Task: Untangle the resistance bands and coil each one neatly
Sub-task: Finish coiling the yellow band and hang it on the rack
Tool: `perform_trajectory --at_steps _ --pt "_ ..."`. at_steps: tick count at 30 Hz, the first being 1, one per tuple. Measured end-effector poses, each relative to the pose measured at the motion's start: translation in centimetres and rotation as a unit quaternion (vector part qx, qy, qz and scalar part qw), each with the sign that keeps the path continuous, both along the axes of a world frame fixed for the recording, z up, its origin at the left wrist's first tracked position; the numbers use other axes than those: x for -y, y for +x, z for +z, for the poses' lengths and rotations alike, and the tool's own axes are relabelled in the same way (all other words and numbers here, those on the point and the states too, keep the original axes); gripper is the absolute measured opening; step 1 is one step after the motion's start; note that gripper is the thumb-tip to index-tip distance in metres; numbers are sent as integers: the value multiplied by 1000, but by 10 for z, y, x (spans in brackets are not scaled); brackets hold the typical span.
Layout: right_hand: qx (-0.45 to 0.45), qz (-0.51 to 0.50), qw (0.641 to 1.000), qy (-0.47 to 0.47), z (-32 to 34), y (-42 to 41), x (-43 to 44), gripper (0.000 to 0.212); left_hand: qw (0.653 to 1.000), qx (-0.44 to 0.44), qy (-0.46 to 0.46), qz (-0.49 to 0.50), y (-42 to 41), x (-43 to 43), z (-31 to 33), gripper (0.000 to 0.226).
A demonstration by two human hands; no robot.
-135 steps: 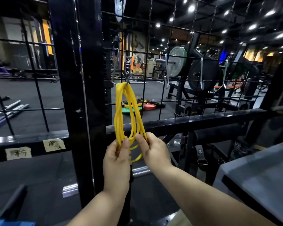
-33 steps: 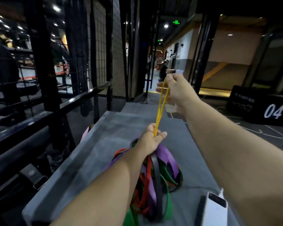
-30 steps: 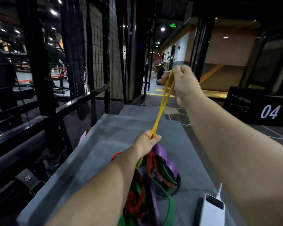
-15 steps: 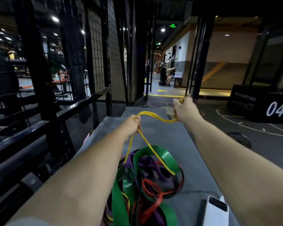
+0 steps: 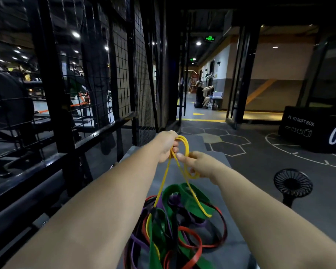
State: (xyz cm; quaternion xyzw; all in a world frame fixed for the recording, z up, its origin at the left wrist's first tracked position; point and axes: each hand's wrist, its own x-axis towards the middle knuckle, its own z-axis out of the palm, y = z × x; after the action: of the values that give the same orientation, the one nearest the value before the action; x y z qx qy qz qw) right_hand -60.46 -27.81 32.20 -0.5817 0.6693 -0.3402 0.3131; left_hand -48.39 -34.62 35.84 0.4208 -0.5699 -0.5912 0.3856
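two bare grips work just above a tangled pile point(image 5: 182, 220) of resistance bands, which lies on a grey bench point(image 5: 235, 247). the left grip point(image 5: 168, 144), beyond the pile's far edge, is clenched around the yellow band point(image 5: 186, 150), and a doubled loop of that band arches out of the top of the fist. the right grip point(image 5: 200, 165), a little nearer the pile and toward its right side, pinches the same yellow band between thumb and fingers, with a small loop hanging under the fingers. the two grips are close together, nearly touching. two yellow strands drop from them to the pile. one runs straight down into the pile's left part and is lost among the other bands. the other curves over the wide green band point(image 5: 186, 193) on the pile's far side and reaches its right side. within the pile, red bands point(image 5: 194, 232), purple bands point(image 5: 175, 199) and dark ones wind through one another, none of them coiled. left of the pile stands a black wire-mesh fence point(image 5: 122, 74). right of the pile, on the floor, stands a small black fan point(image 5: 292, 185). farther right and beyond the pile sits a black soft box point(image 5: 314, 131) marked "04" in white. far beyond the pile, down a lit corridor, is a person point(image 5: 200, 96), too small to make out.
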Motion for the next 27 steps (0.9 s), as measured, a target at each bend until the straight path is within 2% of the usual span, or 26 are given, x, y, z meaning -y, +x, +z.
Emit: perform_trajectory --at_steps 4,6,10,15,17,20,23,27 --pt "-32 4 999 -22 -4 9 10 56 998 -24 -47 -27 -8 -4 11 32" --pt "5 2 999 -40 -4 15 12 49 997 -43 -64 -33 -12 -7 16 32" --pt "109 5 991 -70 -3 22 14 34 994 -70 -88 -13 -10 -6 18 18" --pt "223 45 973 -45 1 23 16 22 987 -72 -140 19 3 3 9 17" --pt "247 55 967 -35 -1 23 20 16 985 -62 -161 24 4 4 7 17" --pt "253 23 965 -62 4 28 23 19 980 -59 -188 37 3 7 7 17" --pt "287 -45 949 -117 14 26 33 22 985 -87 -138 62 6 8 3 12" --pt "348 -98 917 -165 38 20 45 24 999 -37 -31 -5 -2 -3 -42 34"
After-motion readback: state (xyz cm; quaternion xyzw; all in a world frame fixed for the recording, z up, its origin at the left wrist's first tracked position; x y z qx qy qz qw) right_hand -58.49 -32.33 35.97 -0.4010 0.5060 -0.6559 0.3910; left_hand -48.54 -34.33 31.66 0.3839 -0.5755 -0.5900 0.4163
